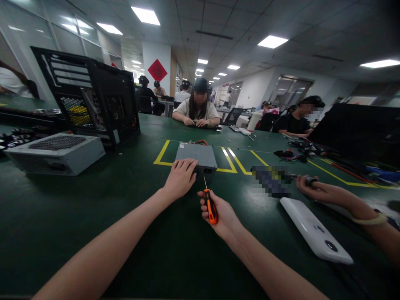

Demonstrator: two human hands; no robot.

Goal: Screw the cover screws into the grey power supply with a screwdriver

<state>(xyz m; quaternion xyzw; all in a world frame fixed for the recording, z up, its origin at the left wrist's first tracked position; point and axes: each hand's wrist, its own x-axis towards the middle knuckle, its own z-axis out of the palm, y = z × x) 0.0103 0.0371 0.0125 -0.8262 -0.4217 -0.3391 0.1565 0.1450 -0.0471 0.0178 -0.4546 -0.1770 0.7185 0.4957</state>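
A small grey computer power supply lies on the green table in front of me, its socket side facing me. My left hand grips its near left edge, fingers over the top and thumb down by the front face. In my right hand is a screwdriver with an orange and black handle, fingers wrapped round it. Its thin shaft points up at the front face of the power supply, beside the socket. The tip is too small to tell whether it sits in a screw.
A larger power supply and an open black computer case stand left. To the right are a white device and a co-worker's hand holding a tool. Yellow tape marks the table. Another person sits opposite.
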